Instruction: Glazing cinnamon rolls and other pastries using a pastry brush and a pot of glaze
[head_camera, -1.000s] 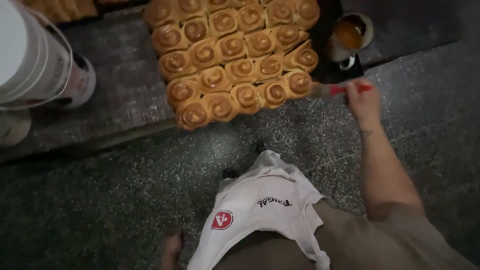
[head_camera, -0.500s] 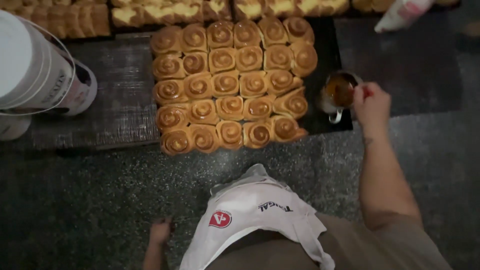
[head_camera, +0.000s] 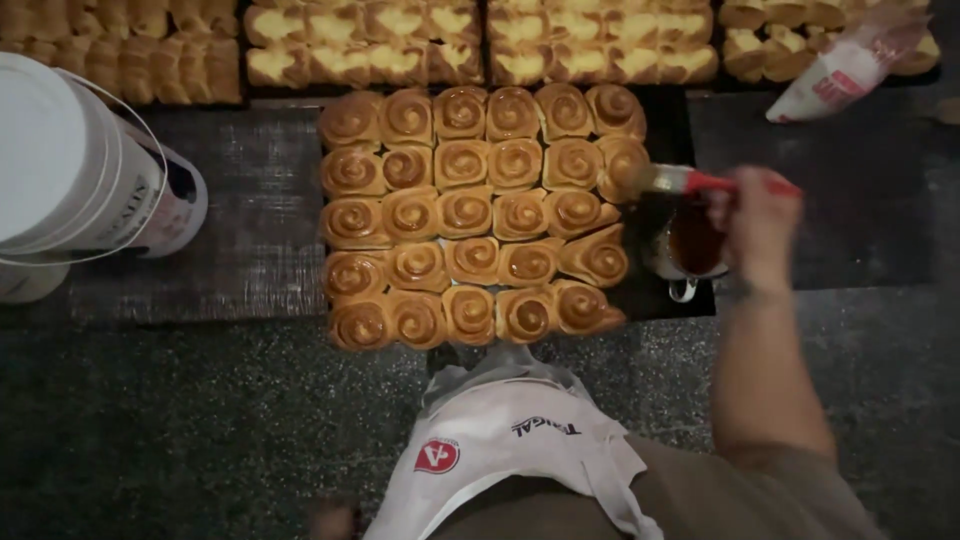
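- Right now the right hand (head_camera: 758, 225) is clenched around the red handle of a pastry brush (head_camera: 690, 182), at the right side of the block of spiral buns (head_camera: 470, 215).
- Its long axis runs nearly level, handle to the right, bristles pointing left and touching the outermost bun in the second row (head_camera: 622, 165).
- Directly under that hand sits a small metal cup of brown glaze (head_camera: 690, 245), on the dark tray (head_camera: 672, 125) just beside the buns.
- So the buns lie leftward of the hand, the cup just below it.
- Only a dim edge of the left hand (head_camera: 335, 520) shows at the bottom; I cannot tell its grip, and it is well apart from the buns on the worktop (head_camera: 150, 420).
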